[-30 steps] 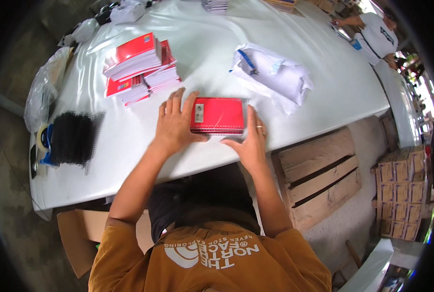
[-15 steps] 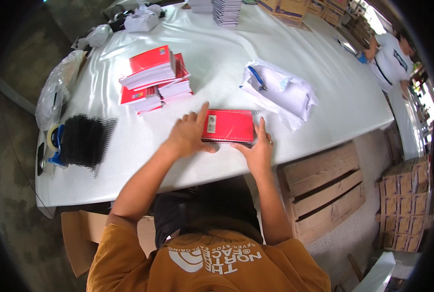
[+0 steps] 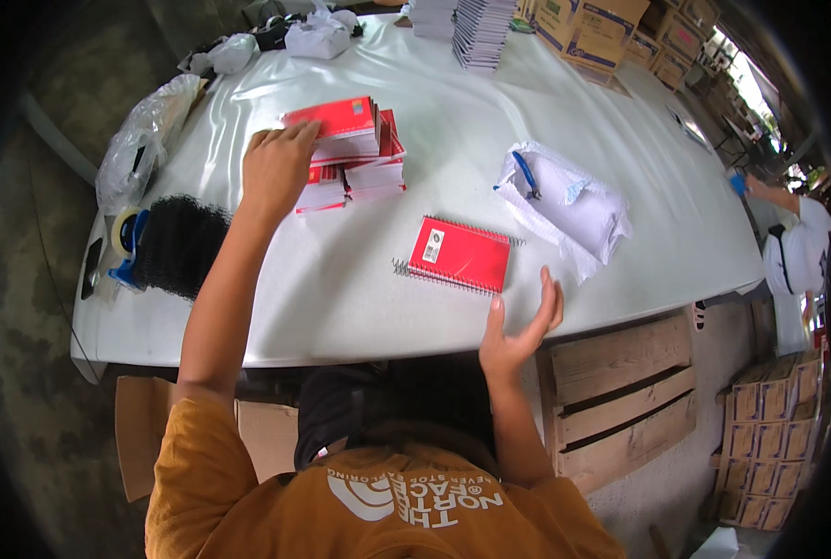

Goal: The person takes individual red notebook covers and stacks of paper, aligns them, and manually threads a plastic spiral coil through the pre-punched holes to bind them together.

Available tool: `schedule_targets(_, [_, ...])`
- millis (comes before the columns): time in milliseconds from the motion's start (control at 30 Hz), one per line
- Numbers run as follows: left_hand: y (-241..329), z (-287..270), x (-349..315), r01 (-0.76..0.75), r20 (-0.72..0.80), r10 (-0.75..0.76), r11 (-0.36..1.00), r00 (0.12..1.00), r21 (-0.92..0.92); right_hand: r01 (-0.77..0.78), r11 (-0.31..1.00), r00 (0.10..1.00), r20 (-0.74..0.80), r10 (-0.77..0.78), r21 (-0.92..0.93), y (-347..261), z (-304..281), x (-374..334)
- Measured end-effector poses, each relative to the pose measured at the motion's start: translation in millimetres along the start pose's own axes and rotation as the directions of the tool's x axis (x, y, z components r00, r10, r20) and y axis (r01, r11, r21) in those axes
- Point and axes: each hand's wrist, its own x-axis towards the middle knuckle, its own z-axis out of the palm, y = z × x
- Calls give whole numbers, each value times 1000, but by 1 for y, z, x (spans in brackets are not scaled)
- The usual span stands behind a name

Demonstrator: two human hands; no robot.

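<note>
At the far left of the tabletop (image 3: 275, 321), a flat black object (image 3: 91, 269) is seen near the edge. Just beside it are placed a blue tape dispenser (image 3: 126, 271) with a pale roll and, next to this, a heap of black coils (image 3: 184, 244). Behind them, a clear plastic bag (image 3: 140, 154) is seen at the edge. The left hand (image 3: 280, 163) is stretched to the pile of red notebooks (image 3: 345, 116); its fingers are bent over the left end of the uppermost ones, but whether a grip is made cannot be told. The pile is stacked unevenly, with the white page edges turned to the front. To the right and nearer to the body, a red spiral-bound notebook (image 3: 462, 256) is laid flat, slightly turned, with coil ends sticking out at two corners; whether others are covered by it cannot be told clearly. It is touched by neither hand. The right hand (image 3: 510, 348) is held just beside its lower right corner, half open, with thumb and fingers apart and nothing held. Behind this hand, a crumpled white paper wrapper (image 3: 588, 219) is placed, in which a blue-handled tool (image 3: 525, 172) is laid.
</note>
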Motion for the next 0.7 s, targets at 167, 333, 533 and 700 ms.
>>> schedule_targets(167, [99, -77, -61, 191, 267, -104, 926, 958, -326, 200, 947, 923, 276, -269, 253, -68, 10, -12])
schedule_targets(333, [89, -77, -100, 537, 506, -237, 591, 829, -603, -15, 876, 958, 258, -126, 483, -62, 29, -19])
schedule_targets(533, [-31, -41, -183, 548, 356, -702, 708, 617, 446, -649, 515, 677, 734, 55, 560, -35, 28, -14])
schedule_targets(700, [-31, -40, -196, 555, 325, -643, 764, 694, 328, -597, 563, 588, 789, -178, 572, -15, 36, -6])
